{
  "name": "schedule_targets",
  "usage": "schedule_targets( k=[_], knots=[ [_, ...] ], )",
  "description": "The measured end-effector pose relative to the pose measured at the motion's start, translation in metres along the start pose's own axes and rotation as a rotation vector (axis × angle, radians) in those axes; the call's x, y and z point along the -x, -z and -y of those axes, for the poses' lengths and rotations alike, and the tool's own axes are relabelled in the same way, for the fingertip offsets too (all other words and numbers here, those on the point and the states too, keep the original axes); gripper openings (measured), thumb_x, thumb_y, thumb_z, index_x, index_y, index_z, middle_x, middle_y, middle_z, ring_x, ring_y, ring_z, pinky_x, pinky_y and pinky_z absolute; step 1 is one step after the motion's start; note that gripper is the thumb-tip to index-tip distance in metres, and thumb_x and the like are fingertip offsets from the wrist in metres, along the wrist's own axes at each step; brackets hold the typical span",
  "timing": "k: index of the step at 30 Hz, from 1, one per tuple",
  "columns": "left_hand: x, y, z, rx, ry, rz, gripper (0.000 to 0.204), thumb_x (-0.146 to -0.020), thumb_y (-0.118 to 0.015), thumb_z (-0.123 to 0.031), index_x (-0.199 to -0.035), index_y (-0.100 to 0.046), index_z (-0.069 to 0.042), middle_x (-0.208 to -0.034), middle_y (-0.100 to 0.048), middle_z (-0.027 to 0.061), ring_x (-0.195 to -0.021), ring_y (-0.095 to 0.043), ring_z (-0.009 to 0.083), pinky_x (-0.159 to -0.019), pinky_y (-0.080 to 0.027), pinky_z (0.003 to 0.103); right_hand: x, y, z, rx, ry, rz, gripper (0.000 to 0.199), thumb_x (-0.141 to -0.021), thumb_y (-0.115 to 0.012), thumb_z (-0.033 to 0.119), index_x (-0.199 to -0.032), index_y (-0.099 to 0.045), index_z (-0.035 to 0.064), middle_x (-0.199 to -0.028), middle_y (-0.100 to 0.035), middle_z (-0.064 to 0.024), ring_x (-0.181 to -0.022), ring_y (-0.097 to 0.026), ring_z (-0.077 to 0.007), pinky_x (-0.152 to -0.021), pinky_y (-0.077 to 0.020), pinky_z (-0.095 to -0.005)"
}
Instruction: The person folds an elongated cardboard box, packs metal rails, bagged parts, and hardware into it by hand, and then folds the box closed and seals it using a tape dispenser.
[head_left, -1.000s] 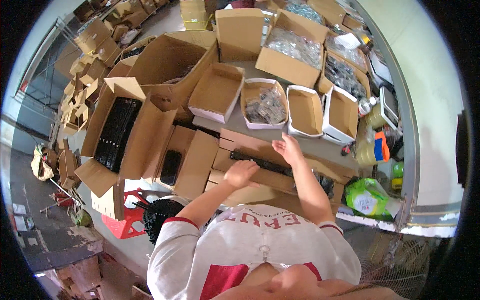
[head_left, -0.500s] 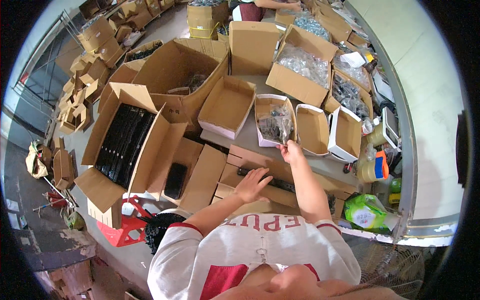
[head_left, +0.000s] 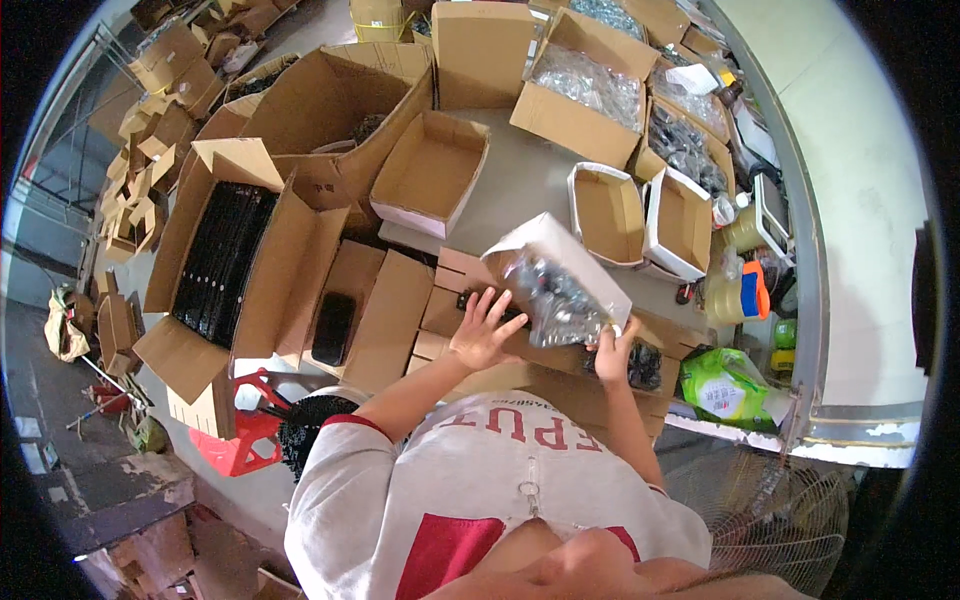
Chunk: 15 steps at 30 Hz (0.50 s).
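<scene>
My right hand (head_left: 612,352) grips the near edge of a small white-sided cardboard box (head_left: 600,282). The box is tilted toward me above an open flat carton (head_left: 560,382). Clear plastic bags (head_left: 552,300) with dark small contents lie at its lower side, blurred; I cannot tell whether they have left the box. My left hand (head_left: 485,335) is spread open beside the box, over a dark strip-like part in the carton. Dark bagged pieces (head_left: 645,367) show at the carton's right end.
To the left stands a tall carton (head_left: 272,285) packed with black strips, with a smaller box holding a black block (head_left: 334,328). Beyond are an empty shallow box (head_left: 425,175), two white-sided boxes (head_left: 607,215) and a carton of clear bags (head_left: 585,90). A green packet (head_left: 728,388) lies right.
My right hand has pulled the small box off the table toward me and tipped it over the open carton. My left hand has shifted slightly left, fingers spread.
</scene>
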<state>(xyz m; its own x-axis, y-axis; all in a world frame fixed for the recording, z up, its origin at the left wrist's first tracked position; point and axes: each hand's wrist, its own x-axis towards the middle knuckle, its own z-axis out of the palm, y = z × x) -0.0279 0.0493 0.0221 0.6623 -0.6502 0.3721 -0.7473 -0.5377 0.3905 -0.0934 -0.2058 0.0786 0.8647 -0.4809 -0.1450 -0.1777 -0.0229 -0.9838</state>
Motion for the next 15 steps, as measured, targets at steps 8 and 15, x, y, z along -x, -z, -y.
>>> schedule_targets(
  k=[8,15],
  knots=[
    [0.002,0.023,-0.022,0.034,0.089,0.209,0.089,-0.06,-0.075,-0.054,-0.136,-0.04,-0.023,-0.137,-0.038,0.0138,-0.125,-0.036,0.0374,-0.1,-0.032,0.051,0.024,0.032,-0.071,0.198,0.369,-0.058,0.046,-0.09,-0.041,-0.002,-0.13,-0.018,0.0027,-0.114,-0.045,-0.0144,-0.08,-0.057,-0.0155,-0.069,-0.0493,-0.0279],
    [0.007,0.021,-0.025,-0.065,0.217,0.369,0.079,-0.06,-0.067,-0.067,-0.114,-0.06,-0.01,-0.111,-0.058,0.009,-0.108,-0.05,0.0282,-0.092,-0.036,0.047,0.02,0.1,-0.044,0.422,0.412,-0.118,0.065,-0.087,-0.052,0.035,-0.131,-0.023,-0.0036,-0.123,-0.042,-0.0152,-0.111,-0.046,-0.026,-0.1,-0.0331,-0.0379]
  ],
)
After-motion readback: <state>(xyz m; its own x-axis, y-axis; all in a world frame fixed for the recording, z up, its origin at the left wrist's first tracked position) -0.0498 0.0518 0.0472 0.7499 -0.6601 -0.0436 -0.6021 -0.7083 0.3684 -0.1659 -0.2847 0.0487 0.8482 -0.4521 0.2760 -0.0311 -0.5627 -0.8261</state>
